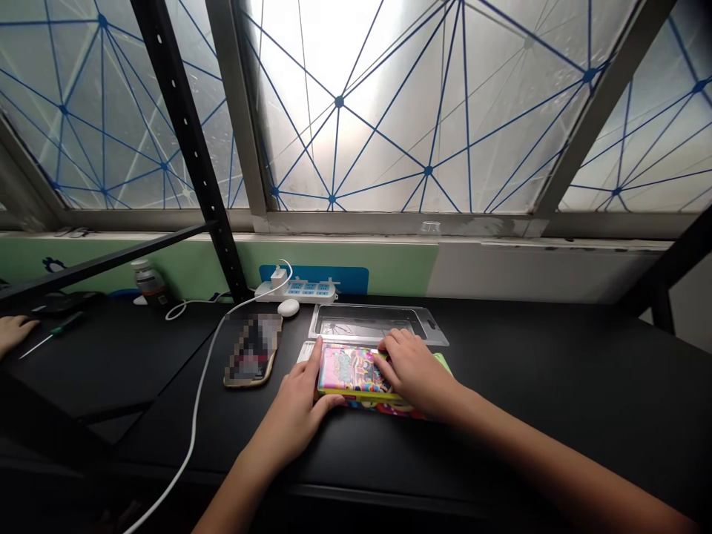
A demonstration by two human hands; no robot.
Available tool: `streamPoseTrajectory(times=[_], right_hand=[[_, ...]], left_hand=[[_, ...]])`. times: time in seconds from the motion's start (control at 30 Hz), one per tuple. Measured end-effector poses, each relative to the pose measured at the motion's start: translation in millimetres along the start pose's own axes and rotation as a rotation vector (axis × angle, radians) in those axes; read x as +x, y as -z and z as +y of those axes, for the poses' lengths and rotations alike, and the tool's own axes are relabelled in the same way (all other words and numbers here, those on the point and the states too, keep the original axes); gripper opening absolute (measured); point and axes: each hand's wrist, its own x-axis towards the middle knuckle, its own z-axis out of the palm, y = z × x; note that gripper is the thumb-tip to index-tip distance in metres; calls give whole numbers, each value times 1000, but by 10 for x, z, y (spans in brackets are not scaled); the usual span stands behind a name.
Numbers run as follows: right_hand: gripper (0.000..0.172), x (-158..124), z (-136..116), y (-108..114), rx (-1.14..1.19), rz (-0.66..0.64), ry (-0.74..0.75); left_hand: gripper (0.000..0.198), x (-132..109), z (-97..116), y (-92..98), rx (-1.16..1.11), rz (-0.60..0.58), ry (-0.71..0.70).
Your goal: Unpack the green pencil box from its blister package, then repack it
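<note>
A colourful cartoon-printed case (353, 368) with a yellow rim lies on the black table in front of me. My left hand (303, 397) grips its left end, fingers along the side and thumb at the near edge. Over the right part of the case is my right hand (414, 371), its fingers bent onto the top and far edge; it hides that part of the print. A bit of green (443, 362) shows beyond the right hand. Just behind the case lies a clear plastic packaging tray (437, 330).
To the left are a phone (253, 352), a white earbud case (288, 308) and a white cable (196, 415) running to a power strip (311, 290). Another person's hand (15, 332) rests near a green screwdriver (58, 331). A bottle (149, 282) and a black shelf post (194, 148) stand farther back.
</note>
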Motion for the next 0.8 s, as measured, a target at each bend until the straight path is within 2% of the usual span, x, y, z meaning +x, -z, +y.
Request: streamPoseTrajectory(times=[0.2, 0.33, 0.47, 0.53, 0.6, 0.67, 0.73, 0.8], right_hand=[[17, 60, 109, -70, 31, 50, -22], [18, 82, 151, -48, 24, 202, 2], [16, -55, 84, 132, 15, 428, 176], [8, -205, 16, 273, 21, 443, 307], [5, -390, -22, 400, 55, 347, 384], [14, -579, 27, 481, 119, 170, 374], [36, -750, 190, 502, 174, -15, 307], [67, -890, 438, 474, 208, -141, 174]], left_hand=[[88, 83, 127, 50, 115, -43, 90], [88, 118, 132, 58, 119, -26, 82], [66, 103, 53, 180, -49, -120, 46], [68, 94, -1, 263, -150, -176, 56], [72, 94, -48, 326, -216, -185, 88], [70, 102, -75, 355, -225, -189, 92], [63, 107, -82, 348, -184, -207, 61], [63, 101, -78, 317, -129, -204, 30]])
